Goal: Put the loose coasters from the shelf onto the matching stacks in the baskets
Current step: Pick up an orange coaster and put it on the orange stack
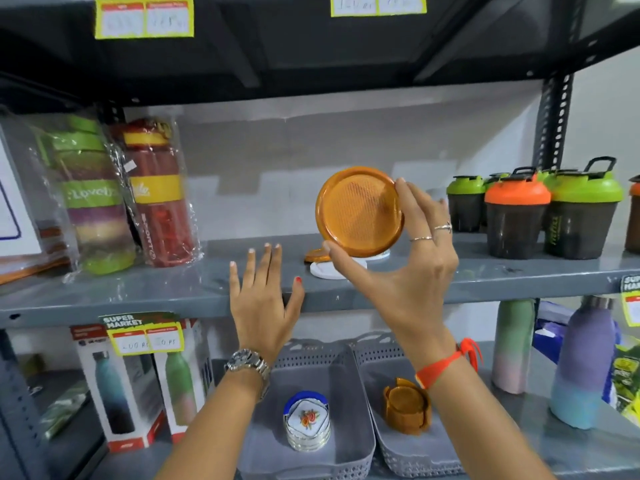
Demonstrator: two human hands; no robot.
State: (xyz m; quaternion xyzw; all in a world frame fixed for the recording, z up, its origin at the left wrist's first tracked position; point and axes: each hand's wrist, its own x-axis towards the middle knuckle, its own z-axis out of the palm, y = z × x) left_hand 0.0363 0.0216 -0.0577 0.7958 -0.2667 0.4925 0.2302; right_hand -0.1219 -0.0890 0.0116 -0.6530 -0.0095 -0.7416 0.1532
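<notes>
A: Our right hand (398, 268) pinches the orange coaster (359, 211) by its rim, raised above the shelf (173, 292).

B: Our left hand (261, 303) hovers spread, empty. Orange stack (407, 405) in right basket (391, 455) below.

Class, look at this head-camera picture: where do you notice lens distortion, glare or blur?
Head view: the wide lens bows the shelf edge and tilts the upright post; glare glints on the wrapped bottles; the price tags are too blurred to read; the orange coaster in the right hand is fairly sharp.
</notes>
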